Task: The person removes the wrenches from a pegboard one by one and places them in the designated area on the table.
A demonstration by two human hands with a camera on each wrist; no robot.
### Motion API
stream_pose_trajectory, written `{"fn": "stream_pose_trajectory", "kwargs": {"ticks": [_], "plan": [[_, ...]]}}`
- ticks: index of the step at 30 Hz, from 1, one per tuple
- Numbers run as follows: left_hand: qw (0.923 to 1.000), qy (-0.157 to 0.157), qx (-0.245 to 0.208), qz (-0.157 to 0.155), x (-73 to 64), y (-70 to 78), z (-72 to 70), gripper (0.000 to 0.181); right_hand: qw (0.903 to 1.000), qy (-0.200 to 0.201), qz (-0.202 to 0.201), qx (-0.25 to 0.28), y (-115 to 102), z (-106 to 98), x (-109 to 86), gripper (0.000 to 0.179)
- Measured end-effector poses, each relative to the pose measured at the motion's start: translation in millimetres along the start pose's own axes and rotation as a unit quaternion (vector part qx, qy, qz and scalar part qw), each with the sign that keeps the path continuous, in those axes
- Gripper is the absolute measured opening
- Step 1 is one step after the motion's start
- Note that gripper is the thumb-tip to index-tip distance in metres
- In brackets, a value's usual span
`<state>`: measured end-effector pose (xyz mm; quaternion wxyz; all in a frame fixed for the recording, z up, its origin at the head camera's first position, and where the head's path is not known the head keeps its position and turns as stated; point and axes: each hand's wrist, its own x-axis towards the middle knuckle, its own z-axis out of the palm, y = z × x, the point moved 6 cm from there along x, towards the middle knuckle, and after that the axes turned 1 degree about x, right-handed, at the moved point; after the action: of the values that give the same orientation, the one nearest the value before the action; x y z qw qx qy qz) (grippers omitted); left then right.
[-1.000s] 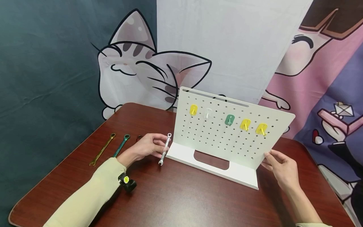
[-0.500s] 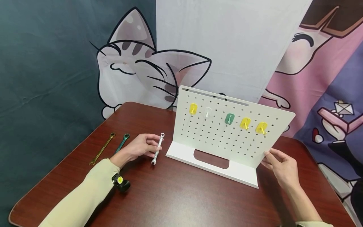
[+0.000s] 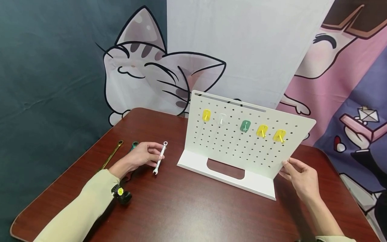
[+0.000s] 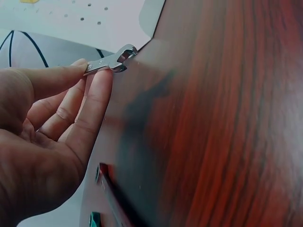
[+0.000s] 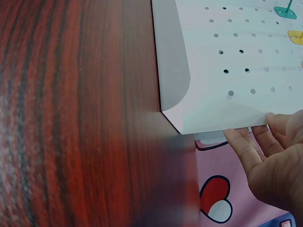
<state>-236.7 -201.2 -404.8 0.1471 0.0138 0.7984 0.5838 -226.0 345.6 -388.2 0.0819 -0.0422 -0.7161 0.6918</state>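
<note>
My left hand (image 3: pixel 141 155) pinches a silver combination wrench (image 3: pixel 157 166) between thumb and fingers, above the table and left of the pegboard. Its ring end points up and away; the open end (image 4: pixel 112 62) shows past my fingertips in the left wrist view. My right hand (image 3: pixel 302 177) holds the right edge of the white pegboard (image 3: pixel 231 153), thumb at the front, other fingers partly behind it. Across the upright panel sit a yellow hook (image 3: pixel 206 115), a clear hook (image 3: pixel 222 119), a green hook (image 3: pixel 245 126) and two more yellow hooks (image 3: pixel 262 131) on the right.
On the brown table (image 3: pixel 193 215) left of the pegboard lie a gold wrench (image 3: pixel 112 154), a teal wrench (image 3: pixel 134 144) and a red wrench (image 4: pixel 110 191), partly hidden by my left hand and forearm. A cartoon-printed cloth backdrop (image 3: pixel 60 67) hangs close behind the table.
My left hand has moved left, away from the pegboard, carrying the silver wrench over the red and teal wrenches. The right hand and the pegboard have stayed in place.
</note>
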Motion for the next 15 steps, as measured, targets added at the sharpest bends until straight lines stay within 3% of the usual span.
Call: {"fn": "stream_pose_trajectory", "kwargs": {"ticks": [15], "plan": [[0.9997,0.014,0.021,-0.006,-8.7,-10.3,-15.4,0.05,1.0,0.003,0.002,-0.006,1,-1,0.2,0.01]]}}
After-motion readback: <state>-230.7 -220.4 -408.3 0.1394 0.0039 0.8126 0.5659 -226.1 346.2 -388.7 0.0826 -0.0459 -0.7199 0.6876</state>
